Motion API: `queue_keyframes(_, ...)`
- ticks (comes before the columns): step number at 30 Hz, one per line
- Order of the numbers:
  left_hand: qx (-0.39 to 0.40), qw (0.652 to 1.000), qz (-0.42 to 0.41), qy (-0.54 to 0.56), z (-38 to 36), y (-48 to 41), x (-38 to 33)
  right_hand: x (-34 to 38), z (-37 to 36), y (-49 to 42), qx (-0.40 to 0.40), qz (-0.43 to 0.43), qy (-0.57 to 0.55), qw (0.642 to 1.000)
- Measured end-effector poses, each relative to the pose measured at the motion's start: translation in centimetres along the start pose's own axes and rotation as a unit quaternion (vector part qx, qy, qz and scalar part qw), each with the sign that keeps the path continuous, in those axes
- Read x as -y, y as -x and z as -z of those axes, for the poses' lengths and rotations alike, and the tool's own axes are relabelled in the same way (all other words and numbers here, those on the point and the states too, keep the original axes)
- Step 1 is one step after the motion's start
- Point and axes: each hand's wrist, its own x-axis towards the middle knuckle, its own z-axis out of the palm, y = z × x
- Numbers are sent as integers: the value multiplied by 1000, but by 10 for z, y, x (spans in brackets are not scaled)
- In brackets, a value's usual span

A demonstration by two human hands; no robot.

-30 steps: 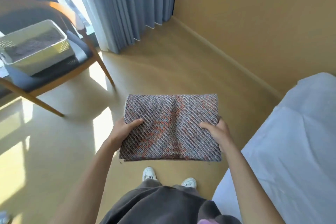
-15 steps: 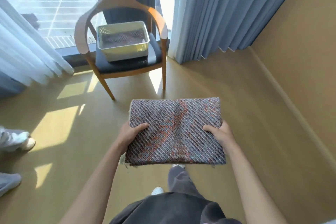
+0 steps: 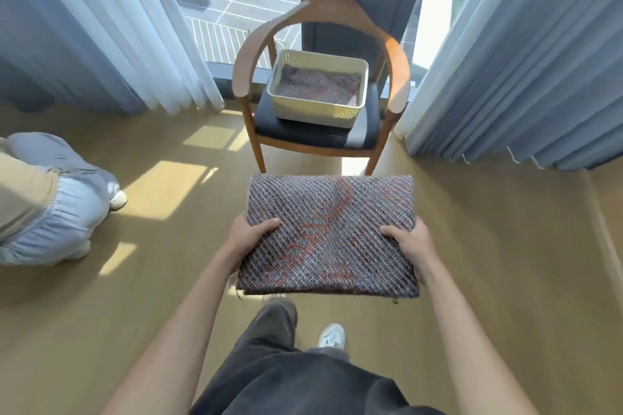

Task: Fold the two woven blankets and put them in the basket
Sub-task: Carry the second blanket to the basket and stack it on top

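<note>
A folded woven blanket (image 3: 332,229), grey with orange-red streaks, is held flat in front of me. My left hand (image 3: 247,236) grips its left edge, thumb on top. My right hand (image 3: 409,241) grips its right edge the same way. Straight ahead a cream perforated basket (image 3: 313,108) stands on a wooden chair's dark seat. Inside the basket lies a second folded woven blanket (image 3: 320,86) of the same pattern. The held blanket is in the air short of the chair, below the basket in view.
The wooden armchair (image 3: 397,54) stands before a window, between a white sheer curtain (image 3: 111,27) on the left and blue-grey curtains (image 3: 526,54) on the right. Another person's legs and white shoes (image 3: 64,199) are at the left on the wooden floor.
My view has swung left from the wall and bed until the chair and basket are dead ahead and closer. Both hands keep the same grip on the blanket.
</note>
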Motion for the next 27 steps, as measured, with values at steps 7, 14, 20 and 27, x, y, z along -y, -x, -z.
queue_keyframes(7,-14,1000,25,8,26,-79,-45,56,-33,-73,15,-4,8,1000)
queue_keyframes(14,16,999,38,4,54,-180,-120,126,-78,-154,-6,-15,5,1000)
queue_keyframes(20,21,999,40,0,64,-246,-181,178,-104,-208,-30,5,24,999)
queue_keyframes(27,47,998,29,-18,48,-315,-234,217,-105,-271,-68,-15,-13,997)
